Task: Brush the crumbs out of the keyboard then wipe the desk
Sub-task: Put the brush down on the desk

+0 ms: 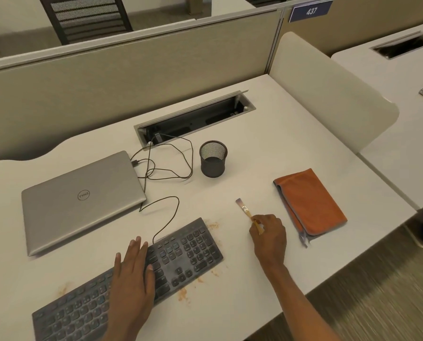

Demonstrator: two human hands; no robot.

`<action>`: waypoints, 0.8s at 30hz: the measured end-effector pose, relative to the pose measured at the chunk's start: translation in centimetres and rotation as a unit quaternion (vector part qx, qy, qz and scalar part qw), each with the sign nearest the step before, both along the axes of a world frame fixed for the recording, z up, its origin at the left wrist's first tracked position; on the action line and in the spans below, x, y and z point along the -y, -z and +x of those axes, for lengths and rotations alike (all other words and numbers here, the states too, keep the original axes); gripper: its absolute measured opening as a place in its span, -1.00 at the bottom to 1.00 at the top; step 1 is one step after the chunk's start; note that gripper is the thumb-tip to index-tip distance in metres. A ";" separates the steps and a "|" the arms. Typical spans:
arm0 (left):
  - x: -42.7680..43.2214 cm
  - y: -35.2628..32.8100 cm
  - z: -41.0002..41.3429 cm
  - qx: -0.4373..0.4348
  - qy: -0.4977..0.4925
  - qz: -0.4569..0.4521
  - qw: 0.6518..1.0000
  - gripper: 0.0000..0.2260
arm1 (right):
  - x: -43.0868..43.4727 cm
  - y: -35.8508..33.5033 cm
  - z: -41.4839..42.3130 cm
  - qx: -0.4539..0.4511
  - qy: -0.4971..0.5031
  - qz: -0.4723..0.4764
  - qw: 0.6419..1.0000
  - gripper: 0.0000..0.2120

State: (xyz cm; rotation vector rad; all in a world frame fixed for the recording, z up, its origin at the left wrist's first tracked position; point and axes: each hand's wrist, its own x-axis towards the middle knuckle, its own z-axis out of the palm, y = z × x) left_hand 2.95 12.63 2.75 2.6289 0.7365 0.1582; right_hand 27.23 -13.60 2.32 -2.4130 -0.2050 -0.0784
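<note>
Here, right grip (269, 233) pinched round brush (244, 208)

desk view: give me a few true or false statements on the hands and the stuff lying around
1. The right hand pinches the brush by its handle. True.
2. The left hand rests flat on the keyboard. True.
3. The cloth is spread over the keyboard. False: it lies folded on the desk, right of the brush and untouched.
4. The laptop is open. False: its lid is shut.
5. Crumbs lie on the desk beside the keyboard. True.
</note>
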 end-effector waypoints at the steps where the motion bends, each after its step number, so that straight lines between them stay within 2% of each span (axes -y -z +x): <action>1: 0.3 -0.2 0.1 0.007 0.007 0.005 1.000 -0.47 | 0.1 0.0 0.0 -0.001 -0.005 0.001 1.000 -0.85; 6: 4.6 -2.0 3.5 0.068 0.098 0.020 0.993 -0.48 | 2.1 -1.6 1.3 0.038 0.013 0.051 0.998 -0.81; 10: 10.3 -3.1 9.6 0.102 0.163 -0.061 0.979 -0.54 | 6.0 -2.3 4.6 0.031 0.027 -0.005 0.999 -0.48; 16: 17.1 -4.2 22.3 0.035 0.203 -0.168 0.964 -0.49 | 11.8 -1.5 8.8 0.002 -0.065 -0.127 0.990 -0.21; 20: 19.5 -4.0 30.7 -0.006 0.182 -0.204 0.962 -0.43 | 13.4 -0.2 9.6 0.005 -0.160 -0.157 0.975 -0.10; 22: 20.2 -3.5 33.8 -0.032 0.164 -0.209 0.963 -0.41 | 13.9 0.4 9.7 0.004 -0.182 -0.170 0.969 -0.10; 24: 20.6 -3.3 36.1 -0.068 0.164 -0.168 0.970 -0.42 | 14.2 1.0 9.9 0.010 -0.190 -0.190 0.963 -0.15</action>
